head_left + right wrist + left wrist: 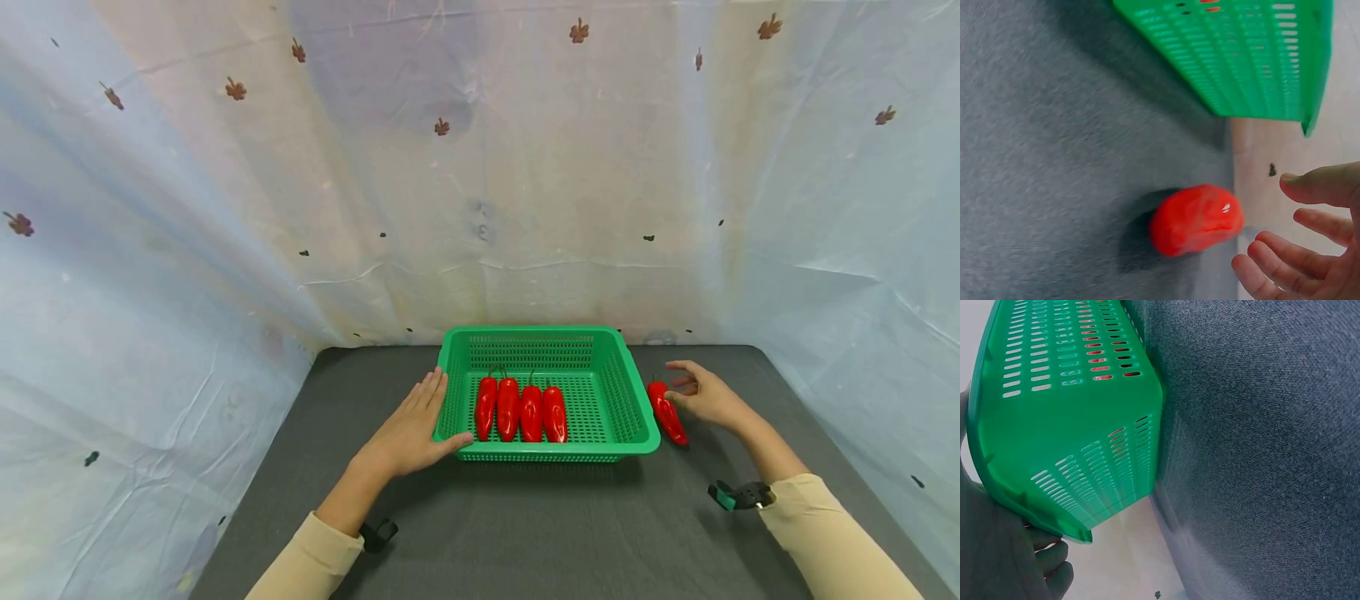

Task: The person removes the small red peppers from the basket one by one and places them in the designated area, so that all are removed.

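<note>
Right of frame, red pepper (666, 412) looks light, slick, best pinched mid-body; my right hand (708, 402) spreads empty, left hand (408, 432) straight-fingered on basket (551, 447).

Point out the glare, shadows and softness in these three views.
Head view: white glints on the peppers in the basket, and shadow on the table along its near side; left wrist view: the left hand looks dark against the pale, washed-out backdrop; right wrist view: the lone pepper looks soft, with a small glint and a dark shadow beside it.
</note>
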Available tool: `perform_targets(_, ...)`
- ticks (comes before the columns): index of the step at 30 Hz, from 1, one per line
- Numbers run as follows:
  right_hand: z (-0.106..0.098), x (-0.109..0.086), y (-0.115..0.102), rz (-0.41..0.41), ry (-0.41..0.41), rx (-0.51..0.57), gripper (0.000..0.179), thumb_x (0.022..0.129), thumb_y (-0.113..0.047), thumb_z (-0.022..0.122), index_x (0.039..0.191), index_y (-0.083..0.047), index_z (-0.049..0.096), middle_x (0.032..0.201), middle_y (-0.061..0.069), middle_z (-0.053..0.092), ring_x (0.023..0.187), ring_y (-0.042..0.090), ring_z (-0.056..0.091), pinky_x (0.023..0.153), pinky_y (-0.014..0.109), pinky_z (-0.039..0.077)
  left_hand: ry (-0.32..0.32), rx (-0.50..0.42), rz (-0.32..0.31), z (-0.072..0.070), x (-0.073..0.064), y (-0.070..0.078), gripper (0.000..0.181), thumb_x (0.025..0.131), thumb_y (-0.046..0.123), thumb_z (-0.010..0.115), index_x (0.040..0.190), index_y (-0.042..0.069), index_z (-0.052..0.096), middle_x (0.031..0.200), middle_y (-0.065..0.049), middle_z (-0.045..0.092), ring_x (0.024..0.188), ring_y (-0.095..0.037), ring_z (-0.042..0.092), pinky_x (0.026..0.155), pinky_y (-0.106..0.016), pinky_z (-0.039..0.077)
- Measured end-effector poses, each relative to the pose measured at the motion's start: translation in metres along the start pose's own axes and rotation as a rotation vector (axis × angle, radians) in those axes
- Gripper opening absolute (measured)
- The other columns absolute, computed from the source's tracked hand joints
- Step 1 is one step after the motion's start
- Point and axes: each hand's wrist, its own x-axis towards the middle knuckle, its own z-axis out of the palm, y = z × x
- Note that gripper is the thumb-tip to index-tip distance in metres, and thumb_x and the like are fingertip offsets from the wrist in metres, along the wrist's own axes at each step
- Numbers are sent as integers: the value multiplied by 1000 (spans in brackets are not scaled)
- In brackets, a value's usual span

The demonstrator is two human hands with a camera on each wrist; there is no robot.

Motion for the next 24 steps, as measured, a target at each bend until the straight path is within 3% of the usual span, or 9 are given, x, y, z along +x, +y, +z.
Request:
perform_targets(12,-14,4,-33,-88,57,-55,63,107,-16,70,158,8,40,140,39,57,122,55,62,90,63,59,0,2,6,-1,-1,1,115,100,82,46,172,2,4,180,-15,-2,167,-32,2,135,-50,10)
perform_targets(24,-12,8,-64,-140,87,-60,61,107,-14,70,158,3,43,139,35,59,121,53,63,93,67,56,-4,13,-6,3,0,-1,115,100,83,44,172,4,1,181,-14,-2,167,-28,-1,135,-48,9)
